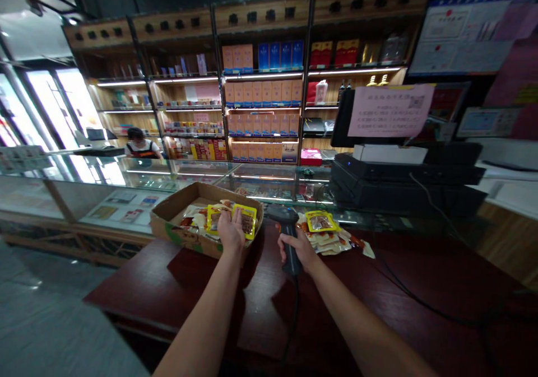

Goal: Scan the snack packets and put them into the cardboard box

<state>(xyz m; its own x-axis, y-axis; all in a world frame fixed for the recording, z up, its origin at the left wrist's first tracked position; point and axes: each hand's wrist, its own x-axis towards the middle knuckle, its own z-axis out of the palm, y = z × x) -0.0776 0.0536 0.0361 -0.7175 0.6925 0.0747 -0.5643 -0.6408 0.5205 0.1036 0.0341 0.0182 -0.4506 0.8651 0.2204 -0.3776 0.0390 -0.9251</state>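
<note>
My left hand (232, 231) reaches over a cardboard box (168, 228), its fingers stretched out on yellow-edged snack packets (249, 221). It looks open; no firm grip on a packet shows, and its fingertips partly cover the packets. Paler packets (194, 215) lie in the box beside them. My right hand (296, 248) is wrapped round the handle of a black barcode scanner (290, 220), held upright above the table with its head toward the box. Just right of the scanner, another yellow packet (321, 221) rests on a pile of pale snack packets (332, 245).
The scanner's cord (295, 310) runs down over the dark red table (202, 293). Behind stands a glass display counter (277, 178). A monitor with a pink notice (389, 111) and black machines (403, 184) are at right. A person (142, 147) sits far left by stocked shelves.
</note>
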